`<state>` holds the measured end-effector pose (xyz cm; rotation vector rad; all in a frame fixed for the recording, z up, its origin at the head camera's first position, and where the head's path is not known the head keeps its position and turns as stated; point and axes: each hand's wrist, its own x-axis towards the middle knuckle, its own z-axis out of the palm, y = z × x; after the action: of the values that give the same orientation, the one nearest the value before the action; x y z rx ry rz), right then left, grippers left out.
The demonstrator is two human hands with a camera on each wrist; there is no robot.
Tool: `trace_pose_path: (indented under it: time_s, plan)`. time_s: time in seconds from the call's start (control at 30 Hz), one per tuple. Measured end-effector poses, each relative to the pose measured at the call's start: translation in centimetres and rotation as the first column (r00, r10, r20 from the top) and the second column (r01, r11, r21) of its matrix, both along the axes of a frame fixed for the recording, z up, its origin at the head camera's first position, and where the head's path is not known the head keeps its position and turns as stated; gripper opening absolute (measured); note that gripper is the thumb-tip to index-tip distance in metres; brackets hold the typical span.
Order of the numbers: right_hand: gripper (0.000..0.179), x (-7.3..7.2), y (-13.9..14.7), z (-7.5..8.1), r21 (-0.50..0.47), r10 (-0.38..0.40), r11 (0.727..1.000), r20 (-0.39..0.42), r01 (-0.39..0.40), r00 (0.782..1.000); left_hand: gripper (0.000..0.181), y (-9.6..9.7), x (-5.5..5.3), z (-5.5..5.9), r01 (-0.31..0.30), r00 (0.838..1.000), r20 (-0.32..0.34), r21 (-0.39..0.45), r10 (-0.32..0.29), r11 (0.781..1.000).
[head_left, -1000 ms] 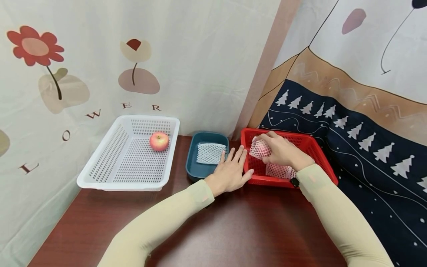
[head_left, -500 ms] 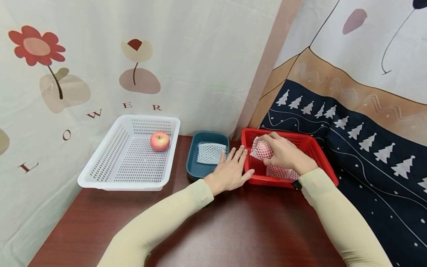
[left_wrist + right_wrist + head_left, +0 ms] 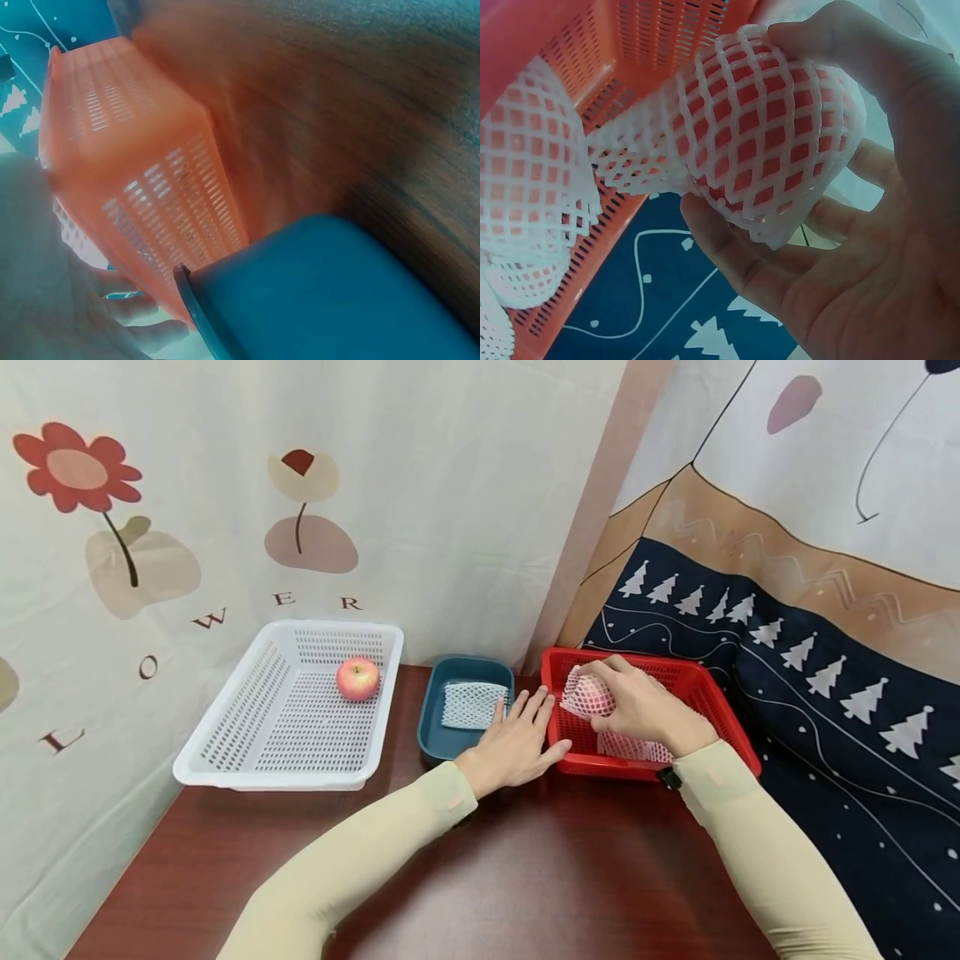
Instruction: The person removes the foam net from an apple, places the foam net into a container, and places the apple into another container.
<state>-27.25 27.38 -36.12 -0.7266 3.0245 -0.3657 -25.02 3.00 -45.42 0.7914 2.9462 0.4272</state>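
Note:
Inside the red basket, my right hand grips an apple in a white foam net; the right wrist view shows thumb and fingers curled round the netted apple. Another netted fruit lies below that hand, partly hidden by it. With fingers spread and straight, my left hand rests over the near rims of the blue tray and the red basket. A flat white foam net lies in the blue tray, close to the left fingertips.
A white basket at the left holds one bare apple. All the containers stand on a dark red-brown table against a printed curtain. More netting shows at the left of the right wrist view.
Almost nothing differs. My right wrist has shifted slightly to the right while the hand keeps its hold on the netted apple; the left hand stays in place.

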Motion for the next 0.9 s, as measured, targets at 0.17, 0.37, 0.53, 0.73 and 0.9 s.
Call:
trace_pose_path:
  time_s: [0.17, 0.37, 0.53, 0.73, 0.9]
  plan:
    - [0.082, 0.3, -0.2, 0.6, -0.013, 0.003, 1.000, -0.007, -0.003, 1.000, 0.097, -0.1, 0.0, 0.0, 0.002, 1.000, 0.008, 0.007, -0.002, 1.000]
    - [0.083, 0.7, -0.3, 0.9, -0.023, -0.005, 1.000, 0.007, 0.005, 1.000, 0.098, -0.2, -0.1, 0.0, 0.004, 1.000, 0.008, 0.006, -0.004, 1.000]
    - [0.083, 1.0, -0.3, 0.9, -0.025, -0.012, 1.000, 0.008, 0.012, 1.000, 0.096, -0.3, 0.1, 0.1, 0.010, 1.000, -0.005, 0.001, -0.010, 1.000]
    - [0.083, 1.4, -0.3, 0.8, -0.018, -0.004, 1.000, 0.003, 0.005, 1.000, 0.094, -0.8, 0.4, 0.4, 0.020, 1.000, -0.018, -0.002, -0.020, 1.000]
    - [0.083, 1.6, -0.4, 0.8, -0.012, -0.005, 1.000, -0.002, 0.005, 1.000, 0.093, -1.7, 0.7, 0.9, 0.018, 1.000, -0.021, 0.007, -0.018, 1.000]
